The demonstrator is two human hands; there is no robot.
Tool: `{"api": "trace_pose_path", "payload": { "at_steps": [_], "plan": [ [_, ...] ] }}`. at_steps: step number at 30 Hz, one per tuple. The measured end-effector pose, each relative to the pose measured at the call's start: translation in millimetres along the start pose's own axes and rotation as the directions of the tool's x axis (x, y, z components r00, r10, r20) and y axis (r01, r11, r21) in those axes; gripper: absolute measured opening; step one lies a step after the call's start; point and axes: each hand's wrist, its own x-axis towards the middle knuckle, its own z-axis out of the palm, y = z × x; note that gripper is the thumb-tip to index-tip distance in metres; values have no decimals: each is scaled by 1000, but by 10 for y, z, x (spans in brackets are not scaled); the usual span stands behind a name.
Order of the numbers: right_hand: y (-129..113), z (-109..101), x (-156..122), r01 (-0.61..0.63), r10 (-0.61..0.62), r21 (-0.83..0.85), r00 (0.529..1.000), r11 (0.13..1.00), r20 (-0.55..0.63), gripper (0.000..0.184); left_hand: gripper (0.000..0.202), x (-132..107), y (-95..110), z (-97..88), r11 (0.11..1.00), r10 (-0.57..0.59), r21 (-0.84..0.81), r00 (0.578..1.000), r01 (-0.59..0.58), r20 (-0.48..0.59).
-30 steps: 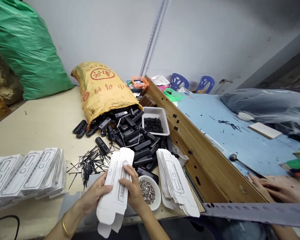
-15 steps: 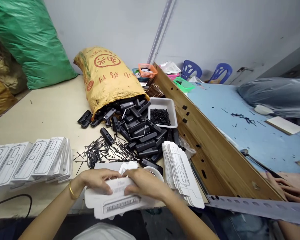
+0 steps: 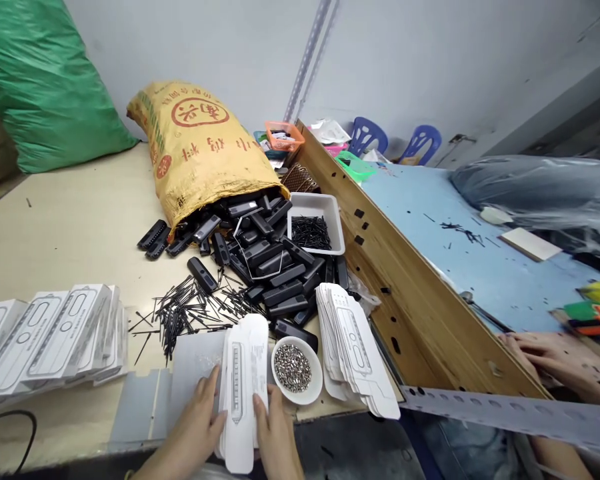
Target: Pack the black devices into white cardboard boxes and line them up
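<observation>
A stack of flat, unfolded white cardboard boxes (image 3: 241, 393) with printed outlines lies lengthwise in front of me at the table's front edge. My left hand (image 3: 196, 420) presses against its left side, thumb and fingers along the edge. On the right side my right hand (image 3: 277, 430) grips the same stack, fingertips on the top sheet. Just right of it stands a white bowl (image 3: 311, 385) of small shiny metal pieces. Another stack of flat white boxes (image 3: 356, 347) lies beyond the bowl. Under the left side of my stack is a grey sheet (image 3: 187, 363).
Folded white boxes (image 3: 70, 330) stand at left. Black plastic cases (image 3: 283, 283) spill from a yellow sack (image 3: 215, 160), beside thin black sticks (image 3: 177, 313) and a grey tray (image 3: 334, 223). A wooden board (image 3: 380, 267) divides off the blue table; another person's hand (image 3: 545, 357) rests there.
Both hands have turned the flat boxes from lying crosswise to lengthwise and set them on the table's front edge. The bowl of metal pieces is uncovered. The view has shifted slightly right.
</observation>
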Motion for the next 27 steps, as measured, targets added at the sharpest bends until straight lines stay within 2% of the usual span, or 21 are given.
{"api": "trace_pose_path", "payload": {
  "at_steps": [3,6,10,12,14,15,17,19,21,23,25,27],
  "plan": [
    [-61,21,99,51,-40,-248,998,968,47,24,76,34,54,140,994,-53,96,998,56,-34],
    [-74,-16,248,93,-67,-468,995,879,72,27,79,118,107,215,993,-60,102,998,62,-30],
    [-124,-77,433,189,-114,-541,979,820,169,30,80,248,182,221,992,-37,119,998,43,-55],
    [-185,-182,516,235,-118,-574,965,784,234,28,76,333,279,82,990,-5,139,1000,7,-13],
    [-236,-365,609,256,-92,-614,954,747,285,24,61,482,435,-174,983,-8,184,1000,5,19],
    [-244,-476,662,255,-82,-631,954,733,289,21,52,594,530,-330,975,-35,221,999,35,-5],
    [-204,-684,771,235,-91,-663,965,711,245,19,57,897,728,-638,957,-36,277,983,86,-181],
    [-89,-811,862,248,-149,-667,968,703,202,17,73,1270,896,-872,939,-11,316,929,137,-371],
    [64,-830,914,297,-219,-624,955,723,201,15,84,1638,996,-996,917,-21,339,875,209,-484],
    [205,-785,929,339,-273,-551,941,763,200,13,94,1916,1020,-1047,899,-58,343,851,272,-521],
    [290,-739,923,341,-299,-475,940,811,164,12,101,2059,982,-1085,892,-88,341,854,296,-512],
    [299,-719,916,311,-290,-374,950,874,112,12,104,2065,909,-1146,899,-89,337,869,281,-487]
  ]
}}
